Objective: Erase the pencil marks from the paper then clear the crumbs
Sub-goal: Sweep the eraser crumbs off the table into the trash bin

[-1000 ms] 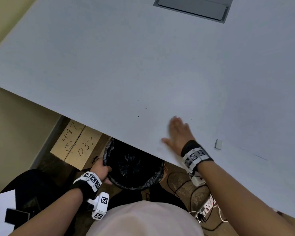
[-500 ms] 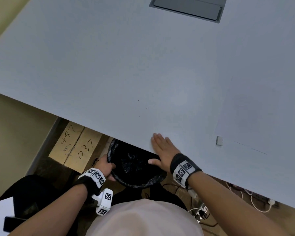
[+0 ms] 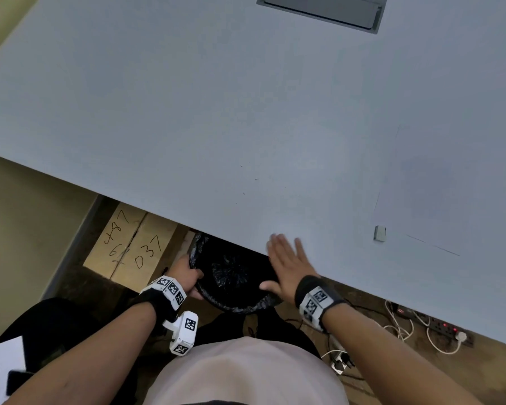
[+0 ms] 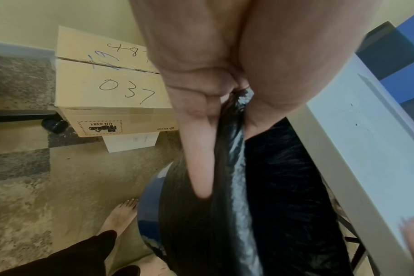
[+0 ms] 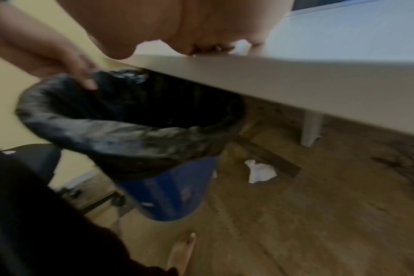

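A blue waste bin with a black liner (image 3: 234, 276) is held just below the near edge of the white table (image 3: 187, 97). My left hand (image 3: 184, 273) grips the bin's rim on its left side; its fingers (image 4: 199, 149) curl over the liner (image 4: 272, 205). At the table edge above the bin, my right hand (image 3: 287, 264) lies flat with straight fingers, half over the opening. A few dark crumbs (image 3: 243, 194) dot the table beyond it. The paper (image 3: 450, 185) lies at the right, with a small white eraser (image 3: 379, 232) at its near-left corner.
A cardboard box (image 3: 129, 244) with handwritten numbers stands on the floor left of the bin. Cables and a power strip (image 3: 438, 325) lie under the table at the right. A crumpled white tissue (image 5: 260, 170) sits on the floor. A grey hatch (image 3: 322, 10) is set in the far tabletop.
My right hand has slid back across the table toward me, from well on the tabletop to the edge above the bin. The left hand has kept its grip on the rim.
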The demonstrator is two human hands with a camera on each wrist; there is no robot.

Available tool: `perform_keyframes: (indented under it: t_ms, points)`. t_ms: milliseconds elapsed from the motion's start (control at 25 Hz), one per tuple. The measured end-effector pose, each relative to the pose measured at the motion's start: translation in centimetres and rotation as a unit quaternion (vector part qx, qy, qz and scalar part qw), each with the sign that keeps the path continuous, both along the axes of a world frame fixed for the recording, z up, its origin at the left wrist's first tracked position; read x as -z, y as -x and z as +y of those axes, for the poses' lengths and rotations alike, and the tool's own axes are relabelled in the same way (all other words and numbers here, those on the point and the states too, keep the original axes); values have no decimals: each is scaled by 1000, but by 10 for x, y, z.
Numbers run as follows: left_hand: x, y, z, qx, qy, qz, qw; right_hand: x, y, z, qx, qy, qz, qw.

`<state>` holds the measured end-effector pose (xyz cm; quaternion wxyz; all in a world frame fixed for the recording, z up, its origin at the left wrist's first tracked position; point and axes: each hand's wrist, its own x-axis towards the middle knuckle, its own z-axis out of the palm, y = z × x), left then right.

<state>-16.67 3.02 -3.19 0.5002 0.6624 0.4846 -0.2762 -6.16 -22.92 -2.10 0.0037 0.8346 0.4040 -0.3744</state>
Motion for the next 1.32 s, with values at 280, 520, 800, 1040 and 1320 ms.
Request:
perform_keyframes:
  t_ms: [280,520,800,1040,1320]
  points:
    - [8,3,7,22,1,4,1000,-10,-16,-17,143,-18,-66,987]
    - [13,5,9,18,32,0,999,-8,8,-37,163,70,-29,984]
    - [8,0,12,7,51,-2,999,-15,-13,32,-5,-65,5,998]
    - [8,0,20,-8,41,-11,999,-18,-121,15,198,64,-70,975]
    - [15,2,22,-39,49,-2,998,-13,-71,67,-67,40,-4,997]
